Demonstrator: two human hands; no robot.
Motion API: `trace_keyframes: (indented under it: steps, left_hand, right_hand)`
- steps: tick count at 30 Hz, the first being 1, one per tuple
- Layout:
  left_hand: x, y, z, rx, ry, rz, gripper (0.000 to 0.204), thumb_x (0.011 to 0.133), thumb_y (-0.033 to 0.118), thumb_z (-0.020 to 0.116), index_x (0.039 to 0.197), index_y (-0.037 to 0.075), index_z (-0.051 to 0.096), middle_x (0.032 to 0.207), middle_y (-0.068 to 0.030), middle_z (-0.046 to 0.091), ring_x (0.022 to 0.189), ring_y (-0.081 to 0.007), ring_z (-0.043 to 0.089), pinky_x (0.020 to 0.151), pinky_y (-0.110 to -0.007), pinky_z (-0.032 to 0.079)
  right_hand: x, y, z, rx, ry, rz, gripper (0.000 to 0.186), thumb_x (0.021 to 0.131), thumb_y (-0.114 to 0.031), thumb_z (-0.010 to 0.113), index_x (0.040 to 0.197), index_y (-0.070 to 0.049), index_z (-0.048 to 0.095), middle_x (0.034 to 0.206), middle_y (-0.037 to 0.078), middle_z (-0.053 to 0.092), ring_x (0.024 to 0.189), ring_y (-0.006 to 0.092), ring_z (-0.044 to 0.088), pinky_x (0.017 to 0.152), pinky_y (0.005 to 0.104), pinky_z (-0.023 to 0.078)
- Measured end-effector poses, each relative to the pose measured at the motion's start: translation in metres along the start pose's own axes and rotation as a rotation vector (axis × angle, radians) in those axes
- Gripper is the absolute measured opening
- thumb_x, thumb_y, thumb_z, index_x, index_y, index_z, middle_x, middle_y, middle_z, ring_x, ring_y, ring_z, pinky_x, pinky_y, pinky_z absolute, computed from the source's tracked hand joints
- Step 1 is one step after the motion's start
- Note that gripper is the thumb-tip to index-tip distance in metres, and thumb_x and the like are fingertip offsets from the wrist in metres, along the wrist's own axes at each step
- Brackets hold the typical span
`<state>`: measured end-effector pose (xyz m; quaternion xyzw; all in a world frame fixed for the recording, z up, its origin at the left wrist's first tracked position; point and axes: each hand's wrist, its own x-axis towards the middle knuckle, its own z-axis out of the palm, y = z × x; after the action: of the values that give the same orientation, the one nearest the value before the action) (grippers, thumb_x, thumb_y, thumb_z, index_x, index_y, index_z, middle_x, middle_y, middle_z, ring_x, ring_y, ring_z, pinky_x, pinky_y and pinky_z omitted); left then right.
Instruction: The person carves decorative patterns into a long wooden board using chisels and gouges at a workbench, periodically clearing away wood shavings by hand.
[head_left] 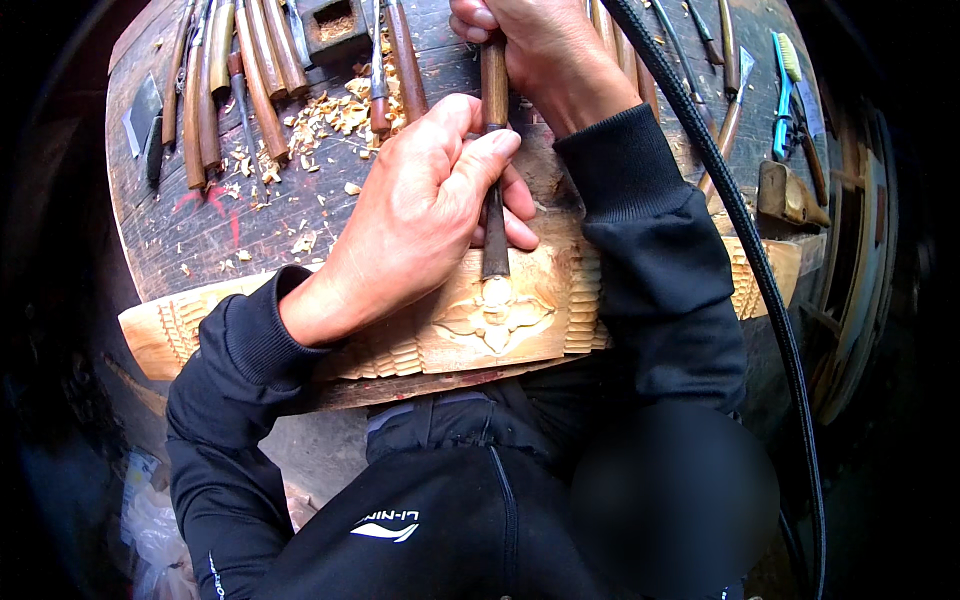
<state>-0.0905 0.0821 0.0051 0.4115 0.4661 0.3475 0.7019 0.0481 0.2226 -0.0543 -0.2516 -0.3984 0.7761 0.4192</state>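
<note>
A long light-wood piece [545,343] with a carved flower-like relief and notched bands lies along the near edge of the table. A wood-carving chisel [494,95] stands over it, handle pointing away and dark metal blade down, its tip at the top of the relief. My left hand [420,200] is closed round the lower handle and shank, thumb along the tool. Farther off, my right hand [540,40] grips the upper end of the handle, partly cut off by the picture's top edge.
Several wooden-handled chisels [262,100] lie at the far left, with wood shavings [335,112] near them. A dark box [335,28] stands among the tools. To the right are a blue brush [783,95] and a wooden block [785,195]. A black cable [745,210] crosses before my right arm.
</note>
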Motion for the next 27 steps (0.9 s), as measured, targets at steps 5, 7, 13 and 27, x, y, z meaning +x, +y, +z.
trace_keyframes:
  steps: [5,7,13,27]
  left_hand:
    - [-0.001,-0.005,0.002,-0.031,0.016,0.017,0.025,0.121,0.026,0.049,0.128,0.002,0.049,0.096,-0.0145,0.074,0.081,-0.0209,0.081,0.069,-0.027,0.065]
    - [-0.002,-0.006,0.001,-0.032,0.02,0.025,0.024,0.121,0.025,0.05,0.127,0.002,0.049,0.095,-0.0146,0.074,0.081,-0.0211,0.08,0.07,-0.028,0.066]
    - [-0.006,-0.008,0.001,0.085,0.0,0.073,0.024,0.12,0.022,0.05,0.124,-0.001,0.05,0.096,-0.0164,0.075,0.085,-0.0217,0.08,0.079,-0.031,0.065]
    - [-0.002,0.001,-0.002,-0.15,-0.063,0.012,0.029,0.122,0.027,0.047,0.14,0.004,0.049,0.108,-0.016,0.077,0.086,-0.0213,0.082,0.074,-0.028,0.067]
  right_hand:
    - [0.008,0.004,0.0,-0.037,-0.003,-0.001,0.021,0.112,-0.028,0.066,0.108,-0.007,0.063,0.085,-0.002,0.059,0.07,0.0104,0.052,0.064,0.0265,0.045]
    - [0.01,0.004,0.002,-0.044,-0.002,0.004,0.022,0.112,-0.028,0.065,0.108,-0.007,0.063,0.085,-0.002,0.059,0.07,0.0104,0.052,0.064,0.0265,0.044]
    - [0.001,0.008,0.002,-0.079,0.021,0.02,0.022,0.113,-0.029,0.065,0.108,-0.007,0.063,0.085,-0.002,0.059,0.07,0.0103,0.052,0.064,0.0264,0.044]
    - [0.018,-0.014,-0.01,-0.088,0.097,-0.032,0.022,0.113,-0.029,0.064,0.108,-0.008,0.062,0.084,-0.002,0.058,0.069,0.0102,0.052,0.063,0.0262,0.044]
